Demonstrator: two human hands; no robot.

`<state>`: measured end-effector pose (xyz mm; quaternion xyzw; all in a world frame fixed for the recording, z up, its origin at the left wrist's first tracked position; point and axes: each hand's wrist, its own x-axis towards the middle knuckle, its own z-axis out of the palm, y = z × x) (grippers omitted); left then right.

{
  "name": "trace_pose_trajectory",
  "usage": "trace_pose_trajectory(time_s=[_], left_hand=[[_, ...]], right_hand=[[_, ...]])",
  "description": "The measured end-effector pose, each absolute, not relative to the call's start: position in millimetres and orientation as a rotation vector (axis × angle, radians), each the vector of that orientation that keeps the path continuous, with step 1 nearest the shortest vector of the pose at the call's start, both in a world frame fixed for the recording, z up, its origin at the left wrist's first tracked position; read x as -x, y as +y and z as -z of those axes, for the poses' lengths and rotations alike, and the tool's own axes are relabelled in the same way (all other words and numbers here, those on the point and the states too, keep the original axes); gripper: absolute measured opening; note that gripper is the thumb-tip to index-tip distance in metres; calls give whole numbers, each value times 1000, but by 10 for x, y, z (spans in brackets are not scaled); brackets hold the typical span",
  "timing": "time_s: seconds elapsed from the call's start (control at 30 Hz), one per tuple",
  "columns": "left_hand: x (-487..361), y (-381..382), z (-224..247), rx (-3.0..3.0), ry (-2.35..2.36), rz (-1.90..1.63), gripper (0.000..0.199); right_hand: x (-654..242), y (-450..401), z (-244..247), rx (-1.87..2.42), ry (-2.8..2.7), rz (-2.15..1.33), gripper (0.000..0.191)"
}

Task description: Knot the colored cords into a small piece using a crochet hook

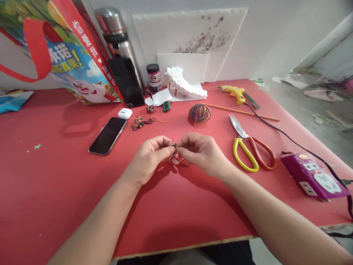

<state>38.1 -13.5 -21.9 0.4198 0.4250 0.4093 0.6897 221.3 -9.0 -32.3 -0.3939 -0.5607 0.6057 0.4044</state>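
Both hands meet above the middle of the red table. My left hand point(153, 152) is closed, thumb and forefinger pinching a small piece of knotted multicoloured cord point(175, 149). From the other side my right hand point(200, 149) pinches the same cord, its fingertips almost touching those of the left. Loose cord ends hang below the fingertips, and most of the knot is hidden by the fingers. Beyond the hands lies a ball of multicoloured cord point(199, 113). A small bundle of knotted cord point(138, 123) rests farther left.
Scissors point(240, 134) with yellow and red handles lie right of my hands, near a purple power strip point(314, 176). A yellow glue gun point(234, 94) and a thin wooden stick point(242, 112) lie behind. Left are a phone point(108, 136), a white earbud case point(125, 113) and a gift bag point(82, 79).
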Motion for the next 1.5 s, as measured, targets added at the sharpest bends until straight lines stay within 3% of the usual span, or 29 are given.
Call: trace_pose_trajectory(time_s=[0.3,0.5,0.67,0.93,1.5], left_hand=[[-420,-122,183,-837,987,-1009,26],[-391,-140,230,-920,994,-1013,23],[-406,-147,214,-993,1078,-1068,22],[-408,-176,196,-1020,1039,-1028,17],[-347,-66,179,-627,935,-1005,20]], right_hand=[[-2366,-17,169,1008,-1283,-1467,15],[-2323,11,277,979,-1320,-1801,42],[-2370,30,263,1054,-1415,-1706,19],[-2368,9,229,999,-1440,-1602,24],[-2484,65,220,1209,-1634,-1231,13]])
